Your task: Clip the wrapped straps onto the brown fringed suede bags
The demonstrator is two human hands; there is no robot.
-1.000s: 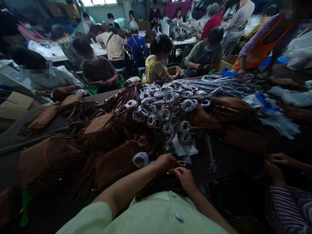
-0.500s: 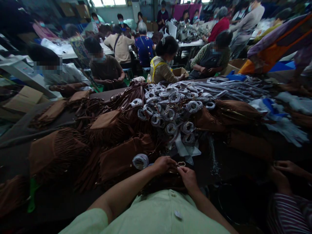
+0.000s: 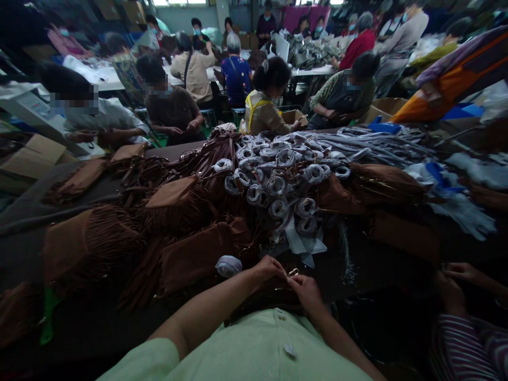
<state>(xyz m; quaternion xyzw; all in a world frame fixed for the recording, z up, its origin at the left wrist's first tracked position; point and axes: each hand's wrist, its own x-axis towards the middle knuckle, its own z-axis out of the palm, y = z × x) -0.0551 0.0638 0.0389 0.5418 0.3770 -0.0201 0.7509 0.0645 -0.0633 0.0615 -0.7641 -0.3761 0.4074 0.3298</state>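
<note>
My left hand (image 3: 271, 269) and my right hand (image 3: 305, 289) meet close in front of my body, fingertips nearly touching. Both are closed in a pinch around a small gold metal clasp (image 3: 293, 272), whose loop sticks up between them. Beneath the hands lies something dark brown, mostly hidden by them and by shadow. A wrapped strap roll (image 3: 229, 266) rests on the table just beyond my left forearm. To its left is a brown fringed bag (image 3: 194, 258).
A heap of plastic-wrapped strap rolls (image 3: 275, 185) fills the table's middle. More fringed bags (image 3: 67, 246) and a green tool (image 3: 48, 317) lie left. A co-worker's hands (image 3: 452, 280) work at the right edge. Several people sit across the table.
The clasp has tilted from a flat oval facing me to a narrower, slanted view. My hands stay pinched together in nearly the same place.
</note>
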